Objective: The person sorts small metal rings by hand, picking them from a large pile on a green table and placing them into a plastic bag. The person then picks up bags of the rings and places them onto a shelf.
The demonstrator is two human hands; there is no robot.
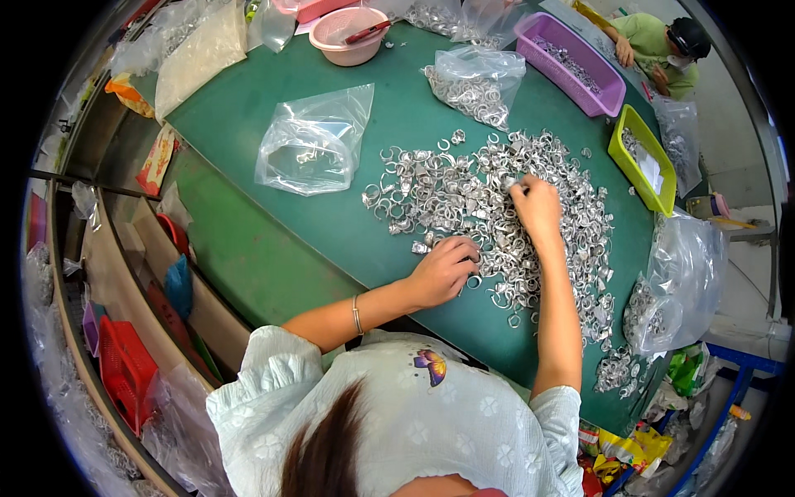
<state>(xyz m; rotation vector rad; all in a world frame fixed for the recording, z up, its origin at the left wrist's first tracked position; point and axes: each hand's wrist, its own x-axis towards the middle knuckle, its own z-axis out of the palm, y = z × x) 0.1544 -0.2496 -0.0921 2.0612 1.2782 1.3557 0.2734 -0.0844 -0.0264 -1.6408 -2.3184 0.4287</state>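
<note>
A wide heap of silver-coloured metal rings (464, 186) is spread over the green table. My right hand (538, 207) reaches into the middle of it, thumb and fingers pinched at a silvery ring (511, 183). At the heap's near left edge, my left hand (445, 270) rests low with curled fingers; what they hold, if anything, is hidden. One loose ring (474, 282) lies just beside those fingers. Left of the heap is a clear plastic bag (310, 149) with a few small pieces showing in it.
Beyond the heap stand a bag of rings (476, 87), a purple basket (609, 99), a green basket (662, 195) and a pink bowl (331, 51). A large clear bag (683, 282) sits at the right edge. Another person (683, 70) works at the far right. Drawers and a red basket (124, 373) are at left.
</note>
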